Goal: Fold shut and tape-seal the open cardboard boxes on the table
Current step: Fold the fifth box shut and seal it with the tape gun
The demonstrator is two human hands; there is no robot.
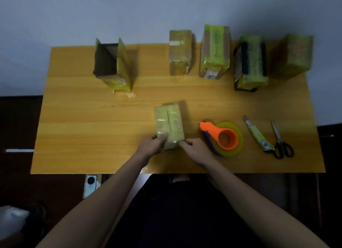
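Head view over a wooden table (83,136). A small tape-covered box (169,124) lies near the front edge at centre, long axis pointing away from the person, its top flaps folded down with a dark seam running along the middle. The left hand (150,146) grips the near left corner of this box, fingers curled over the top edge; the right hand (194,149) holds the near right corner, fingertips pinching at the box's lower edge (the exact contact is partly hidden by the knuckles). Both forearms reach in from the bottom of the frame.

Just right of the box, not touching it, rests a tape dispenser (222,138) — orange handle, yellowish roll. Further right lie a utility knife (258,134) and, beside it, black-handled scissors (282,141).

Along the far edge stand five more boxes. At left, an open box (112,66) with flaps raised and a dark interior showing. To its right, well apart, four closed boxes in a row — a taped brown box (180,52), a taller taped box (215,52), a dark-sided box (249,62), and a box at far right (292,56).

Below the table's front edge, at left, a phone (90,184) is visible.
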